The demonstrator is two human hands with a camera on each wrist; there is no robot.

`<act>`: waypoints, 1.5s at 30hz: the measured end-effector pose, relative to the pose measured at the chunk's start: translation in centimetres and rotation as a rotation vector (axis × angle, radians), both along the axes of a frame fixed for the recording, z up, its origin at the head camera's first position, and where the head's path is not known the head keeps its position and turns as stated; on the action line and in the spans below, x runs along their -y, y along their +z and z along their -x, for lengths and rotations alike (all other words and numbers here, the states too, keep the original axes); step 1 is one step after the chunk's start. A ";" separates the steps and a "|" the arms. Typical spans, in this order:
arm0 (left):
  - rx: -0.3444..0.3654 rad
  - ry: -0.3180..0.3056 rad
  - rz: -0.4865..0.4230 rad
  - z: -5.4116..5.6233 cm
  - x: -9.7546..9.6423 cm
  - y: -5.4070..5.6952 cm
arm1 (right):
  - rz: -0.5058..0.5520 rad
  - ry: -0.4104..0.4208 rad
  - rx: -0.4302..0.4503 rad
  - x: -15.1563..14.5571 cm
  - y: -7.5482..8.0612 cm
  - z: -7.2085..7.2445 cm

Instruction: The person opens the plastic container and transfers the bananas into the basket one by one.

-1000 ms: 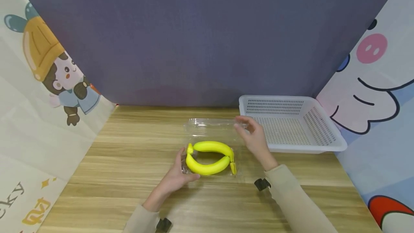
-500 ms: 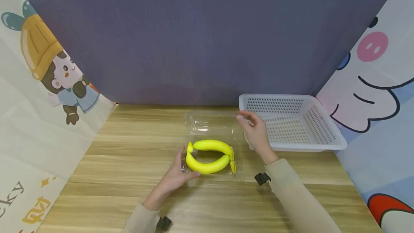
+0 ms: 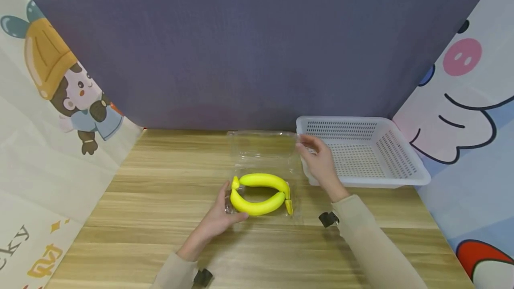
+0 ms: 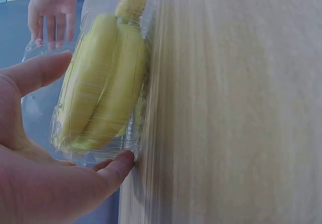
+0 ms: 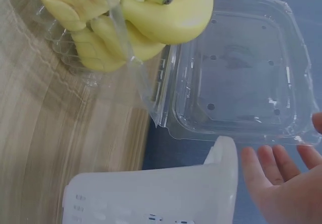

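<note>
A clear plastic clamshell container (image 4: 132, 132) stands on the table with its lid (image 5: 241, 80) swung up at the back. Inside lie yellow bananas, two of them curving toward each other in the head view: a near banana (image 3: 257, 207) and a far banana (image 3: 265, 180). My left hand (image 3: 218, 216) holds the container's left end, the thumb along the near side and the fingers around the end. At the lid's right corner, my right hand (image 3: 319, 160) pinches the plastic edge between thumb and fingers. The clear plastic makes its exact outline hard to see in the head view.
A white perforated basket (image 3: 409, 175) stands at the back right, close behind and beside my right hand. The wooden table (image 3: 168, 164) ends at a dark upright panel (image 3: 257, 48). Printed fabric hangs on both sides.
My right hand has moved slightly away and to the right, swinging the lid farther up and back. The left hand and the bananas keep their place.
</note>
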State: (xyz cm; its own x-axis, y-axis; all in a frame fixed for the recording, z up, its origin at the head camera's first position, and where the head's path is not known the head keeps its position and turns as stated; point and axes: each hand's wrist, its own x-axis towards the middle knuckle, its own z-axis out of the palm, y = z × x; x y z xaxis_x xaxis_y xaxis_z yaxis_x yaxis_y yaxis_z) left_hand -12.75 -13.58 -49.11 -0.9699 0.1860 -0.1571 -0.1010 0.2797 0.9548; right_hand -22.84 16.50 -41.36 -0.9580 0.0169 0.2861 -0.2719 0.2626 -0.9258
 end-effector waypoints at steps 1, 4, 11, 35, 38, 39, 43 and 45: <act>0.000 0.001 0.002 0.0 0.0 0.0 | -0.003 -0.001 0.012 0.0 0.5 -0.2; 0.001 0.006 0.002 0.0 -0.1 0.2 | -0.004 -0.005 0.013 -0.2 0.5 -0.2; 0.005 0.011 0.004 0.0 -0.1 0.1 | -0.012 -0.014 -0.011 -0.6 0.1 -0.1; -0.015 -0.003 -0.008 -0.2 0.1 0.0 | -0.168 0.091 -0.160 0.5 0.3 -2.2; -0.018 -0.003 -0.005 -0.1 0.1 -0.1 | -0.208 0.100 -0.183 0.6 0.2 -2.3; -0.018 -0.003 -0.004 -0.1 0.1 -0.1 | -0.225 0.103 -0.190 0.7 0.2 -2.4; -0.016 -0.001 0.000 -0.2 0.0 -0.1 | -0.289 0.117 -0.223 0.7 0.2 -2.5; -0.014 -0.001 0.000 -0.2 0.0 0.0 | -0.328 0.121 -0.236 0.8 0.3 -2.6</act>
State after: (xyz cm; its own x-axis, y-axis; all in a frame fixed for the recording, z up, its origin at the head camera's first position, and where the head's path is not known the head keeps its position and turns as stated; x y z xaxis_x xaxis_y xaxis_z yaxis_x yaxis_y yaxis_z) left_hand -12.58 -13.63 -49.15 -0.9719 0.1868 -0.1432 -0.0871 0.2797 0.9561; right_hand -20.23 15.71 -41.09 -0.8553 -0.2200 0.4691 -0.5131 0.4863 -0.7073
